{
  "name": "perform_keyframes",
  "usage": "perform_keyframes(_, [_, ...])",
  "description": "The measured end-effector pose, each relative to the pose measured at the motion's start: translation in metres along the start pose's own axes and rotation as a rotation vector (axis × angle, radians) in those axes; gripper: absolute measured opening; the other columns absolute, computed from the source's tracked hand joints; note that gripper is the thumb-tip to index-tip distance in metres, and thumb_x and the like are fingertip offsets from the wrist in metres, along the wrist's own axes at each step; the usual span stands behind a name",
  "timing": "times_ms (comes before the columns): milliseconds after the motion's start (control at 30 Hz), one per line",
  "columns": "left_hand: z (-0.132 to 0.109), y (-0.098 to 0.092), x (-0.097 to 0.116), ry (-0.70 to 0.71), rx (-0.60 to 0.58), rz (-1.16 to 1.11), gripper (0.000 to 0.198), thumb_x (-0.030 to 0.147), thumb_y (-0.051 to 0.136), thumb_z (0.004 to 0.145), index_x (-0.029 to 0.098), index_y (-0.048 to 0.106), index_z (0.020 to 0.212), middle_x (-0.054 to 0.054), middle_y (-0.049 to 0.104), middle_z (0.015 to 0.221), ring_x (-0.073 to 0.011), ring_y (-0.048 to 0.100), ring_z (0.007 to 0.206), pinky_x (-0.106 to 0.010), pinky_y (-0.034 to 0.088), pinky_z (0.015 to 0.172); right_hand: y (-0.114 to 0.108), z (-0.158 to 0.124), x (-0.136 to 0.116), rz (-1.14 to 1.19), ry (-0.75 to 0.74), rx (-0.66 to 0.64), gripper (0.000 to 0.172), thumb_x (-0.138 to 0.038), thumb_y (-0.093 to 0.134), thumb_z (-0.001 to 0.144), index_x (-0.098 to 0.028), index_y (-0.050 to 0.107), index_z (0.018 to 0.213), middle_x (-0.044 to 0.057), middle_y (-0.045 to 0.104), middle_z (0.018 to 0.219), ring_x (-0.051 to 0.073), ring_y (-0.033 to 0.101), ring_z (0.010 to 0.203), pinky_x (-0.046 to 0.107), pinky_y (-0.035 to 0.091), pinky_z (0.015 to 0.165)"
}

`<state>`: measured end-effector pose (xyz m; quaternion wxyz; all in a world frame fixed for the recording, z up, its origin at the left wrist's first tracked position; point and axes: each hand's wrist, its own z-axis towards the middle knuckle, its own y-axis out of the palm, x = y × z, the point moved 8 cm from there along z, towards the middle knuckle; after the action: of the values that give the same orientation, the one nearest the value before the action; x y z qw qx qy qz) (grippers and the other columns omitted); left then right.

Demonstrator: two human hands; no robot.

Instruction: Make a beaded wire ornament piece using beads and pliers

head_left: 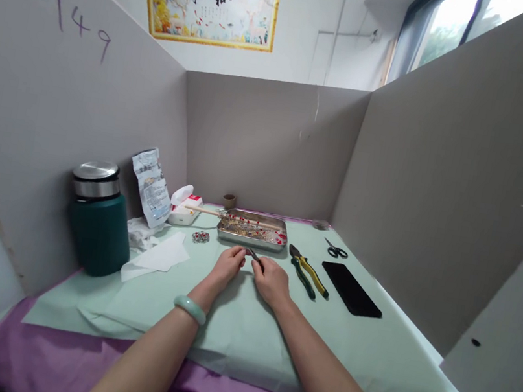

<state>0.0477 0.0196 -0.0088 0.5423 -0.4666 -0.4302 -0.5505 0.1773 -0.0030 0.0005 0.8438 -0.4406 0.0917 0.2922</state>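
My left hand (228,265), a pale green bangle (190,308) on its wrist, is closed in a pinch just in front of the metal tray. Whatever its fingertips hold is too small to make out. Close beside it, my right hand (271,281) is wrapped round a slim dark tool (255,259) that looks like small pliers; its handles are hidden in the palm. The tool's tip points at the left fingertips. Behind both hands, the shallow metal tray (249,243) holds red beads and small gold and silver pieces. A beaded cluster (201,237) lies left of the tray.
To the right lie yellow-green pliers (309,273), scissors (336,250) and a black phone (351,289). On the left are a green flask (100,224), a foil pouch (151,186), tissues (184,211) and white paper (157,258). Grey partitions (269,145) enclose the table.
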Motion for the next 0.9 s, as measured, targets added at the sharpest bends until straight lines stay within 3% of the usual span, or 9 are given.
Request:
perform_keyframes(133, [-0.0028, -0.0014, -0.0022, -0.055, 0.025, -0.085, 0.029, 0.042, 0.059, 0.072, 0.017, 0.05, 0.082, 0.008, 0.043, 0.053, -0.0035, 0.029, 0.039, -0.017, 0.018, 0.038, -0.0012, 0.0014, 0.0049, 0.045, 0.043, 0.014, 0.024, -0.032, 0.046, 0.092, -0.021, 0.064, 0.083, 0.004, 0.069, 0.084, 0.017, 0.061, 0.077, 0.025, 0.033, 0.062])
perform_keyframes(300, [-0.0024, 0.001, -0.0022, -0.058, -0.027, -0.177, 0.029, 0.043, 0.059, 0.072, 0.017, 0.05, 0.082, 0.007, 0.046, 0.055, -0.0026, 0.029, 0.039, -0.016, 0.021, 0.038, 0.0011, 0.0008, 0.0015, 0.047, 0.017, -0.038, 0.025, -0.033, 0.045, 0.093, -0.021, 0.064, 0.081, 0.002, 0.067, 0.081, 0.015, 0.059, 0.074, 0.024, 0.031, 0.062])
perform_keyframes(633, [0.0028, -0.0033, -0.0059, -0.001, 0.016, -0.182, 0.029, 0.042, 0.064, 0.068, 0.016, 0.051, 0.07, 0.003, 0.053, 0.059, -0.0041, 0.037, 0.044, -0.017, 0.03, 0.042, 0.0028, -0.0019, -0.0049, 0.019, -0.007, -0.097, 0.025, -0.034, 0.044, 0.093, -0.021, 0.064, 0.084, 0.002, 0.067, 0.081, 0.015, 0.059, 0.075, 0.024, 0.029, 0.062])
perform_keyframes(900, [0.0028, -0.0053, -0.0056, 0.005, 0.042, -0.182, 0.028, 0.039, 0.067, 0.065, 0.015, 0.056, 0.075, 0.003, 0.053, 0.059, -0.0052, 0.039, 0.044, -0.019, 0.031, 0.043, 0.0022, -0.001, -0.0015, -0.023, 0.028, -0.078, 0.025, -0.032, 0.045, 0.093, -0.021, 0.065, 0.085, 0.002, 0.068, 0.083, 0.015, 0.059, 0.075, 0.025, 0.029, 0.062])
